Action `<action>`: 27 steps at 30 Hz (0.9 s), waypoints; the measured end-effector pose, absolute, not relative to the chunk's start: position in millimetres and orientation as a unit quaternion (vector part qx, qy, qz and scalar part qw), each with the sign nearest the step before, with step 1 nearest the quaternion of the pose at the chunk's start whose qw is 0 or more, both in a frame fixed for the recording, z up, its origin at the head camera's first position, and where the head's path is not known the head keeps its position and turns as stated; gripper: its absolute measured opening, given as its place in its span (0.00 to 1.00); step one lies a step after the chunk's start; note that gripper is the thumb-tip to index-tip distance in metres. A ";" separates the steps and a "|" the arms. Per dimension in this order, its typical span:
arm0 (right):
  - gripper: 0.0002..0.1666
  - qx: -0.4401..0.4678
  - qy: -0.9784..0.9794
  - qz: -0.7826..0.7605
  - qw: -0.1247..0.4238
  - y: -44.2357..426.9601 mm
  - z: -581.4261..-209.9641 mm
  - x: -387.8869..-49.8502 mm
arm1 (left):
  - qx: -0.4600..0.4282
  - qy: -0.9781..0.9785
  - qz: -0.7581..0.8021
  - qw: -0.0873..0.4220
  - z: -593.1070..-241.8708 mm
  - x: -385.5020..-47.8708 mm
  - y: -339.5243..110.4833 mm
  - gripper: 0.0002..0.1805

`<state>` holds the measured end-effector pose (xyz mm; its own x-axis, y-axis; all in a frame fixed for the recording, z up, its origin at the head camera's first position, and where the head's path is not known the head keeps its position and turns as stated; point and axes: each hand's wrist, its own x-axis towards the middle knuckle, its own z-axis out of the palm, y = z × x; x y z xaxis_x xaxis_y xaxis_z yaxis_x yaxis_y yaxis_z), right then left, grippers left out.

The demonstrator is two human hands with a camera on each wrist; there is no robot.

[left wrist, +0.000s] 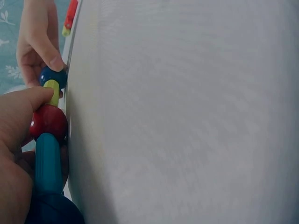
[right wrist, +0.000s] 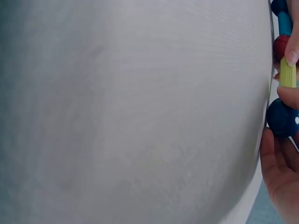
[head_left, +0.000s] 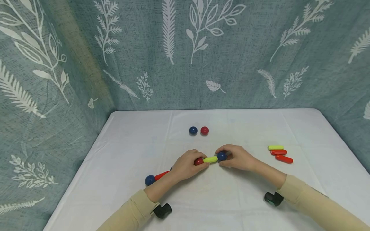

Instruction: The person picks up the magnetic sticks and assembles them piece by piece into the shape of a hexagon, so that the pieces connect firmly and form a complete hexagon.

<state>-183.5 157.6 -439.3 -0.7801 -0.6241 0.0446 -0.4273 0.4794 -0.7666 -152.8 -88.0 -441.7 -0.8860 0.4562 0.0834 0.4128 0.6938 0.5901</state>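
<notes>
Curtain [head_left: 185, 86]: blue-green, printed with white leaves [head_left: 168, 29], hanging behind the table [head_left: 136, 134] and along its left and right sides; one brownish band [head_left: 83, 48] at left. Table covered in white cloth [head_left: 245, 205], faint creases [head_left: 170, 123] visible. Lighting even, shadows soft.

Blue balls [head_left: 221, 156]: glossy and smooth, look like plastic (bright highlights on the curves).
Red balls [left wrist: 49, 122]: glossy, smooth, plastic-looking.
Yellow-green rod [head_left: 210, 159]: plastic-looking, finely ridged.
Teal rod [left wrist: 48, 163]: ridged, low sheen, plastic-looking.
Tablecloth [head_left: 130, 138]: matt cloth, lightly creased.
Curtain [head_left: 185, 83]: matt cloth, coarse-looking weave.
Sleeves [head_left: 312, 199]: matt cloth.
</notes>
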 end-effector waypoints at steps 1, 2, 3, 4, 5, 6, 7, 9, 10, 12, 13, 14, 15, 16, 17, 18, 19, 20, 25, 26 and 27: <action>0.23 -0.308 0.851 -0.407 0.122 157.7 -438.8 -183.1 | 0.237 0.920 0.311 0.034 -441.7 -152.9 -87.7 0.13; 0.23 -0.308 0.851 -0.407 0.122 158.3 -438.6 -182.8 | 0.238 0.919 0.311 0.034 -441.7 -153.0 -87.3 0.13; 0.23 -0.306 0.852 -0.408 0.122 158.9 -438.3 -182.4 | 0.239 0.919 0.311 0.033 -441.5 -153.0 -86.8 0.13; 0.24 -0.304 0.853 -0.406 0.121 159.8 -437.9 -182.0 | 0.240 0.919 0.311 0.033 -441.3 -153.0 -86.4 0.13; 0.24 -0.304 0.854 -0.405 0.118 160.9 -437.7 -181.6 | 0.240 0.919 0.310 0.033 -441.3 -153.1 -85.9 0.13; 0.24 -0.302 0.856 -0.404 0.116 162.0 -437.6 -181.3 | 0.240 0.920 0.309 0.033 -441.1 -153.2 -85.3 0.13; 0.25 -0.301 0.857 -0.401 0.114 163.4 -437.8 -181.1 | 0.240 0.921 0.306 0.033 -440.8 -153.3 -84.6 0.13; 0.25 -0.298 0.861 -0.398 0.112 165.8 -437.9 -180.5 | 0.236 0.924 0.300 0.034 -439.9 -154.1 -82.7 0.13; 0.25 -0.298 0.862 -0.395 0.110 167.0 -438.2 -180.5 | 0.232 0.926 0.295 0.034 -439.2 -154.6 -81.3 0.14; 0.25 -0.295 0.865 -0.392 0.110 168.7 -438.7 -180.6 | 0.226 0.931 0.283 0.037 -436.6 -156.0 -77.1 0.15; 0.25 -0.295 0.865 -0.392 0.110 169.5 -438.7 -180.4 | 0.225 0.933 0.278 0.038 -435.3 -156.8 -74.4 0.16; 0.25 -0.296 0.864 -0.392 0.109 170.3 -438.7 -180.3 | 0.225 0.934 0.273 0.040 -434.0 -157.9 -71.3 0.16; 0.24 -0.297 0.864 -0.392 0.109 171.1 -438.8 -180.2 | 0.226 0.935 0.270 0.043 -432.6 -158.8 -67.8 0.17; 0.24 -0.298 0.863 -0.394 0.109 171.9 -438.9 -180.0 | 0.228 0.935 0.269 0.045 -431.3 -159.6 -63.9 0.18; 0.23 -0.299 0.861 -0.397 0.109 172.7 -438.6 -179.6 | 0.230 0.934 0.268 0.046 -430.2 -160.4 -59.8 0.19; 0.23 -0.300 0.859 -0.400 0.109 173.6 -438.4 -179.2 | 0.232 0.934 0.269 0.048 -429.7 -161.2 -55.6 0.19; 0.22 -0.302 0.858 -0.402 0.109 174.8 -438.2 -179.0 | 0.233 0.933 0.269 0.049 -429.5 -161.9 -51.6 0.20; 0.22 -0.304 0.857 -0.402 0.108 176.1 -437.9 -178.9 | 0.232 0.933 0.271 0.050 -429.0 -162.4 -47.5 0.21; 0.20 -0.285 0.866 -0.394 0.114 186.0 -436.0 -177.5 | 0.226 0.935 0.268 0.046 -431.1 -164.8 -32.3 0.23; 0.20 -0.279 0.869 -0.392 0.113 189.1 -435.5 -176.9 | 0.225 0.937 0.265 0.045 -432.2 -165.1 -30.8 0.23; 0.19 -0.273 0.872 -0.390 0.111 192.7 -435.0 -176.0 | 0.224 0.938 0.261 0.045 -433.7 -165.2 -30.1 0.24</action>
